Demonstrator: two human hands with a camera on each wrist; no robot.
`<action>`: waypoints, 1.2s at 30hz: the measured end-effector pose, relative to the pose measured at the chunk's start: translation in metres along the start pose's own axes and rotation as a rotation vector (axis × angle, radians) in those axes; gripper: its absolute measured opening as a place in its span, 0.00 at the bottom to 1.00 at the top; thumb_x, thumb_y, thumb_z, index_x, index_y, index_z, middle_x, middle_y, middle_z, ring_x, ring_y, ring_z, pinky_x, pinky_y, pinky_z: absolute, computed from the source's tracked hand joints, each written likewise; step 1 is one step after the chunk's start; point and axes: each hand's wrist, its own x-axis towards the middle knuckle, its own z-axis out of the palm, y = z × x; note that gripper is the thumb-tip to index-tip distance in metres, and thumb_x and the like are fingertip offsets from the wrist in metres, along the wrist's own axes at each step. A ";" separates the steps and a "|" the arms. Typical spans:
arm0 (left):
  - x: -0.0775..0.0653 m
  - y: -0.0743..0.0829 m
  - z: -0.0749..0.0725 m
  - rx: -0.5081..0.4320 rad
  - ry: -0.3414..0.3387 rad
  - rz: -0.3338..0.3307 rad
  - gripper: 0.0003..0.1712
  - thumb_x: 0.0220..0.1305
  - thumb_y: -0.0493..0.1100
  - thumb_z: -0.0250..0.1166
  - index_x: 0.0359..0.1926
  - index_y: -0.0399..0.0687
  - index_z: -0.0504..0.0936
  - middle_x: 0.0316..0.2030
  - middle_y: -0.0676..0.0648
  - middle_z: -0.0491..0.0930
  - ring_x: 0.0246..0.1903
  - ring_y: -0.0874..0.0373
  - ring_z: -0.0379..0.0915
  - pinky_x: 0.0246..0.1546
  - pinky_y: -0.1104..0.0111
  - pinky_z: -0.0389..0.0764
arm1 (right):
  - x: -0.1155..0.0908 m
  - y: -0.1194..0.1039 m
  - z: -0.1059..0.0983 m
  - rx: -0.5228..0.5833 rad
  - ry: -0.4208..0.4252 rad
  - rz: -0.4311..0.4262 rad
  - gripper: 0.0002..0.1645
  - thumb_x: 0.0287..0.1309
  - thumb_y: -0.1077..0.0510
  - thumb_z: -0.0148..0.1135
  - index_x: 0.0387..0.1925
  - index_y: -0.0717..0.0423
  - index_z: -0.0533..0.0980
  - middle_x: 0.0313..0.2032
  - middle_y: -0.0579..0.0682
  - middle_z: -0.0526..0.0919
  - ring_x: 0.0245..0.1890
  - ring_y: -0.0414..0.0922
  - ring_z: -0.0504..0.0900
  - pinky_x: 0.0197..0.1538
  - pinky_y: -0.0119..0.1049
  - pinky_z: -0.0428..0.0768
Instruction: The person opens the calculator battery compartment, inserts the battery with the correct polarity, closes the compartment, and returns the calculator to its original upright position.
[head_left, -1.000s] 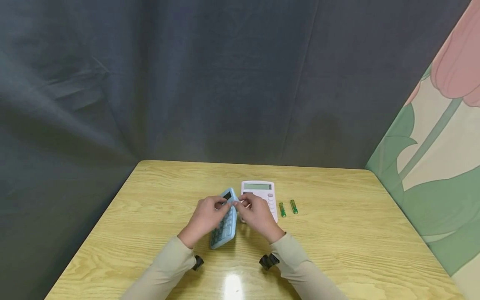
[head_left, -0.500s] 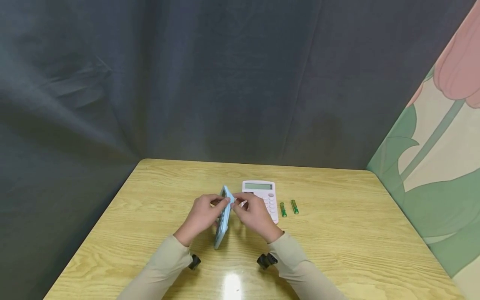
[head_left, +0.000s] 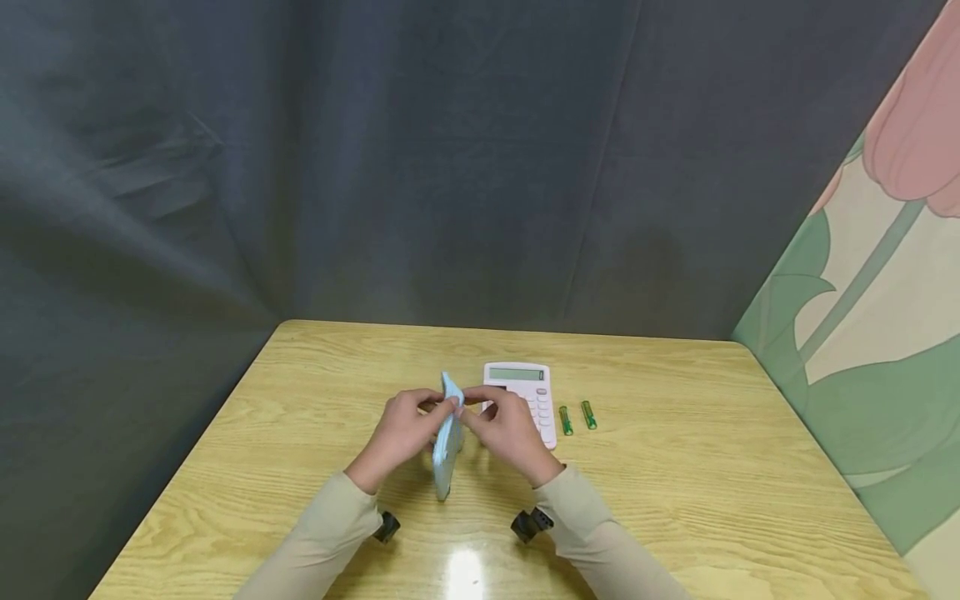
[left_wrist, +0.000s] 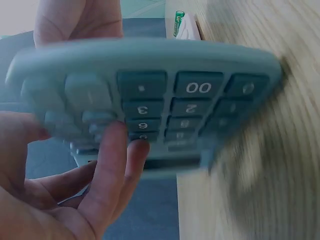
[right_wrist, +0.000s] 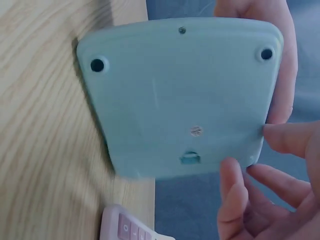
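A light blue calculator (head_left: 446, 467) stands on its long side edge, its keys turned left and its back turned right. My left hand (head_left: 408, 429) grips it from the left, with fingers across the keys (left_wrist: 145, 107) in the left wrist view. My right hand (head_left: 510, 429) pinches the upper far corner. In the right wrist view its thumb lies at the edge and a fingertip by the end of the back panel (right_wrist: 155, 100). That panel shows a small latch (right_wrist: 190, 158), a screw (right_wrist: 182, 30) and two round dark feet.
Behind my right hand a pink-white calculator (head_left: 542, 417) lies face up on the wooden table (head_left: 675, 467). Two green batteries (head_left: 566, 421) lie to its right. A dark curtain (head_left: 465, 167) hangs along the table's back edge.
The blue calculator has turned from showing its keys to standing nearly edge-on, its back now facing right. Both hands have shifted slightly left with it. The pink-white calculator and batteries stay put.
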 end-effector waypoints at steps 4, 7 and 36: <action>0.001 -0.002 0.000 0.115 0.033 0.024 0.20 0.72 0.56 0.60 0.44 0.45 0.87 0.39 0.48 0.85 0.39 0.58 0.80 0.37 0.63 0.83 | -0.001 -0.002 0.003 -0.030 0.027 -0.054 0.15 0.64 0.55 0.68 0.51 0.54 0.84 0.46 0.49 0.87 0.22 0.37 0.75 0.22 0.31 0.74; 0.001 -0.006 0.001 0.087 0.026 0.013 0.19 0.73 0.54 0.60 0.42 0.44 0.87 0.37 0.47 0.85 0.34 0.59 0.80 0.33 0.66 0.83 | -0.002 -0.003 0.004 -0.047 0.032 -0.065 0.14 0.63 0.57 0.68 0.49 0.55 0.84 0.45 0.50 0.87 0.23 0.36 0.75 0.23 0.30 0.75; -0.002 -0.046 -0.016 0.192 0.003 -0.129 0.25 0.71 0.43 0.63 0.65 0.39 0.76 0.42 0.41 0.82 0.37 0.54 0.77 0.31 0.64 0.79 | 0.009 0.023 0.029 -0.421 -0.025 -0.225 0.04 0.57 0.57 0.73 0.28 0.53 0.87 0.35 0.48 0.88 0.39 0.45 0.83 0.44 0.38 0.83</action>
